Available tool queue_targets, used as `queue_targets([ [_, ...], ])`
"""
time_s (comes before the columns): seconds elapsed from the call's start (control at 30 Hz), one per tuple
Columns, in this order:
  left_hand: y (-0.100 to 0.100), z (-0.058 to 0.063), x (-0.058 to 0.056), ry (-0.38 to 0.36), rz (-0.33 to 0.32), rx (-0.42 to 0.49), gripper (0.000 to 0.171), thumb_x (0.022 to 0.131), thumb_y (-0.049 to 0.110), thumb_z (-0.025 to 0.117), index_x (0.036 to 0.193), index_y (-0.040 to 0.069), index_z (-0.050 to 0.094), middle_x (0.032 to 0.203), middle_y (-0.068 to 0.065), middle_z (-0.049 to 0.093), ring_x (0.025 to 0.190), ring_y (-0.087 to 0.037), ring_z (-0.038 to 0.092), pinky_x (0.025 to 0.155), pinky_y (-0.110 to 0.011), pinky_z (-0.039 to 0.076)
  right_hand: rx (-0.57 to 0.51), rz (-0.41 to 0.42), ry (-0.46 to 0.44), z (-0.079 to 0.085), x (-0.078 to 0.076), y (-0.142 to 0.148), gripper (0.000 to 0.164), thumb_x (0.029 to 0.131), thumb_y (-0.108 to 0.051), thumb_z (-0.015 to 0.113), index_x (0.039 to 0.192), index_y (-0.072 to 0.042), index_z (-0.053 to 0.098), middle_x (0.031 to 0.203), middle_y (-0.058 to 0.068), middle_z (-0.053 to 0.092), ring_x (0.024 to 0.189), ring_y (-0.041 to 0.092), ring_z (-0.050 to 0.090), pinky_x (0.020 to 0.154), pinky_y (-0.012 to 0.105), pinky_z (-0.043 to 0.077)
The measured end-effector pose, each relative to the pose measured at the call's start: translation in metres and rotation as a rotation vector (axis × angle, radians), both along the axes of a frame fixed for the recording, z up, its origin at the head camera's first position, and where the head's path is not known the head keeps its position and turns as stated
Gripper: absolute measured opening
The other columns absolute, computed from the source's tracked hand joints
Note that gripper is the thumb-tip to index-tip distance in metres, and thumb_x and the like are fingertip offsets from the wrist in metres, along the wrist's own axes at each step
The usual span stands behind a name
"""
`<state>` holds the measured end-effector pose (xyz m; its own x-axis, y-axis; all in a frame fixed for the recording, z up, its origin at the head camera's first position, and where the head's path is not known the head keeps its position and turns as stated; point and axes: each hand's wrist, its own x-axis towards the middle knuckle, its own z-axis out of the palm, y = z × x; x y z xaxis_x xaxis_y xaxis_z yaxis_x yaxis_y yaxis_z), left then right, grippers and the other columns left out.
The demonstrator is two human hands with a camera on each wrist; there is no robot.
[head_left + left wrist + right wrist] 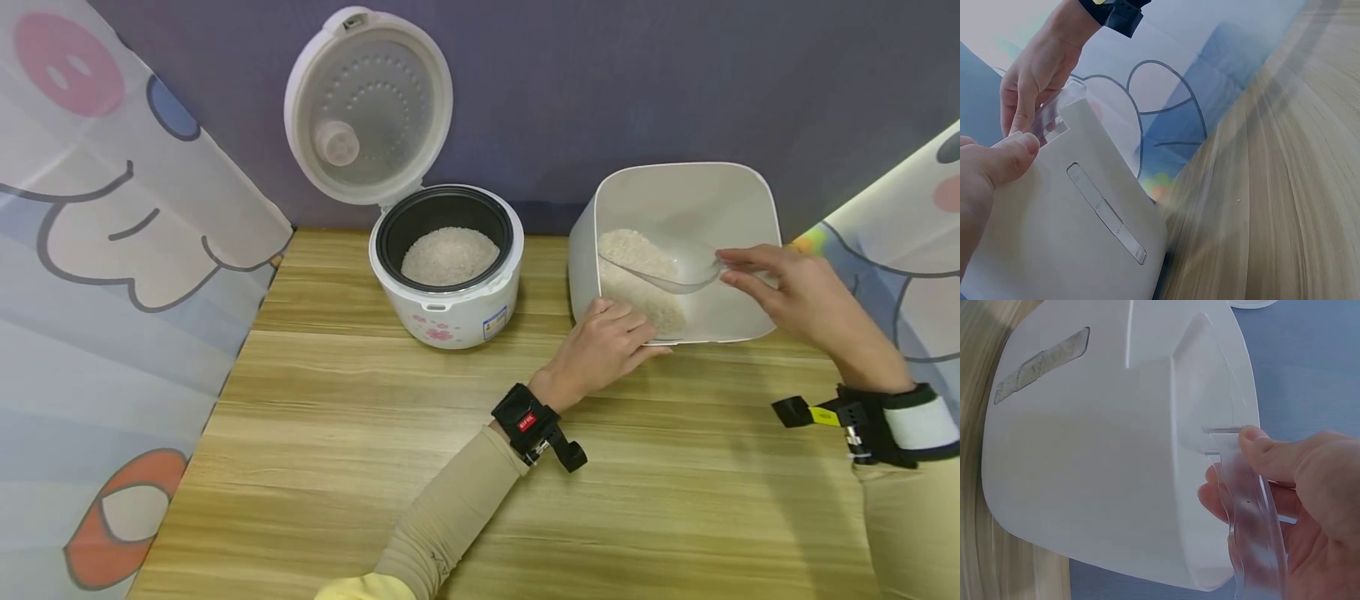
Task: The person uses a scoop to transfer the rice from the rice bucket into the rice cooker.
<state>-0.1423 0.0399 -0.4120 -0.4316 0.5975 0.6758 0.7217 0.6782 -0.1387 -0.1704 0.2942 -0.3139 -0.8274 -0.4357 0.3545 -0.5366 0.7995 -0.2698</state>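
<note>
A white rice bin (690, 192) stands on the right of the table, with white rice (633, 250) heaped toward its left side. My left hand (606, 346) grips the bin's front left rim; in the left wrist view its thumb (1013, 156) lies at the rim's edge. Inside the bin's opening is a clear plastic scoop (678, 271), its bowl over the rice and pointing left. My right hand (806, 292) holds this scoop by the handle (1250, 531), thumb on top and fingers underneath.
Left of the bin stands a white rice cooker (472, 321), its lid (382, 104) raised and its dark inner pot (393, 229) holding rice (450, 254). A dark backdrop (562, 92) rises behind the wooden table (315, 467), with cartoon-printed curtains (97, 333) at both sides.
</note>
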Motion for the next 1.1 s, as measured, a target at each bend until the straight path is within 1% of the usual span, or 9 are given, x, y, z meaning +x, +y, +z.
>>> queue_targets([
  [0.07, 0.0, 0.0, 0.0, -0.001, 0.002, 0.001, 0.034, 0.1, 0.056, 0.059, 0.084, 0.027, 0.068, 0.082, 0.017, 0.062, 0.086, -0.004, 0.058, 0.089, -0.026, 0.037, 0.001, -0.005, 0.005, 0.002, 0.0, 0.001, 0.03, 0.091, -0.001, 0.076, 0.12, 0.004, 0.073, 0.114, 0.026, 0.073, 0.091, 0.041, 0.07, 0.074, 0.003, 0.032],
  [0.1, 0.001, 0.0, 0.0, -0.008, 0.0, 0.004, 0.033, 0.1, 0.056, 0.059, 0.084, 0.027, 0.068, 0.082, 0.017, 0.062, 0.085, -0.004, 0.058, 0.089, -0.026, 0.037, 0.003, -0.005, 0.013, 0.004, 0.0, 0.001, 0.03, 0.091, -0.001, 0.076, 0.12, 0.004, 0.073, 0.113, 0.026, 0.073, 0.09, 0.034, 0.07, 0.074, 0.003, 0.032],
  [0.17, 0.001, 0.001, -0.001, -0.025, -0.009, 0.014, 0.032, 0.099, 0.055, 0.062, 0.084, 0.027, 0.068, 0.082, 0.017, 0.062, 0.085, -0.004, 0.058, 0.088, -0.026, 0.037, -0.005, 0.003, 0.025, 0.007, 0.0, 0.002, 0.029, 0.091, -0.002, 0.076, 0.12, 0.002, 0.073, 0.112, 0.025, 0.074, 0.09, 0.008, 0.068, 0.073, 0.004, 0.033],
  [0.23, 0.001, 0.001, -0.001, -0.045, -0.018, 0.022, 0.031, 0.098, 0.054, 0.064, 0.084, 0.026, 0.069, 0.082, 0.017, 0.063, 0.085, -0.004, 0.058, 0.088, -0.025, 0.037, -0.01, 0.002, 0.039, 0.011, 0.0, 0.002, 0.028, 0.092, -0.004, 0.076, 0.12, 0.001, 0.074, 0.112, 0.023, 0.075, 0.091, -0.015, 0.054, 0.073, 0.006, 0.035],
  [0.33, 0.0, 0.002, -0.002, -0.067, -0.028, 0.032, 0.031, 0.097, 0.053, 0.065, 0.085, 0.026, 0.07, 0.084, 0.017, 0.065, 0.085, -0.005, 0.058, 0.088, -0.025, 0.037, -0.011, 0.009, 0.051, 0.019, 0.0, 0.003, 0.028, 0.093, -0.005, 0.076, 0.12, 0.0, 0.074, 0.11, 0.023, 0.075, 0.09, -0.031, 0.035, 0.069, 0.006, 0.036],
  [0.53, -0.001, 0.004, -0.002, -0.071, -0.019, 0.025, 0.031, 0.099, 0.054, 0.062, 0.087, 0.027, 0.071, 0.087, 0.018, 0.067, 0.087, -0.004, 0.059, 0.087, -0.025, 0.037, -0.003, -0.005, 0.015, 0.038, 0.0, 0.0, 0.029, 0.095, -0.006, 0.074, 0.123, 0.001, 0.073, 0.111, 0.026, 0.073, 0.09, -0.034, 0.033, 0.066, 0.004, 0.034],
  [0.67, -0.001, 0.004, -0.003, -0.07, -0.013, 0.02, 0.032, 0.099, 0.055, 0.061, 0.087, 0.027, 0.071, 0.087, 0.018, 0.067, 0.088, -0.005, 0.059, 0.087, -0.025, 0.038, 0.0, 0.008, 0.026, 0.051, -0.001, -0.004, 0.027, 0.096, -0.007, 0.073, 0.122, 0.001, 0.073, 0.109, 0.026, 0.074, 0.092, -0.036, 0.032, 0.067, 0.004, 0.033],
  [0.93, 0.0, 0.003, -0.003, -0.079, -0.02, 0.02, 0.032, 0.099, 0.055, 0.061, 0.088, 0.027, 0.072, 0.087, 0.018, 0.068, 0.09, -0.005, 0.06, 0.088, -0.025, 0.038, 0.019, 0.077, 0.07, 0.073, -0.006, -0.024, 0.026, 0.098, -0.009, 0.071, 0.122, 0.0, 0.073, 0.106, 0.024, 0.075, 0.083, -0.032, 0.037, 0.063, 0.009, 0.035],
  [1.1, 0.0, 0.003, -0.003, -0.08, -0.024, 0.029, 0.031, 0.098, 0.054, 0.064, 0.086, 0.026, 0.071, 0.086, 0.017, 0.067, 0.089, -0.005, 0.06, 0.087, -0.026, 0.038, 0.046, 0.124, 0.065, 0.083, -0.012, -0.043, 0.028, 0.099, -0.011, 0.07, 0.124, -0.001, 0.072, 0.108, 0.022, 0.076, 0.087, -0.029, 0.041, 0.065, 0.01, 0.035],
])
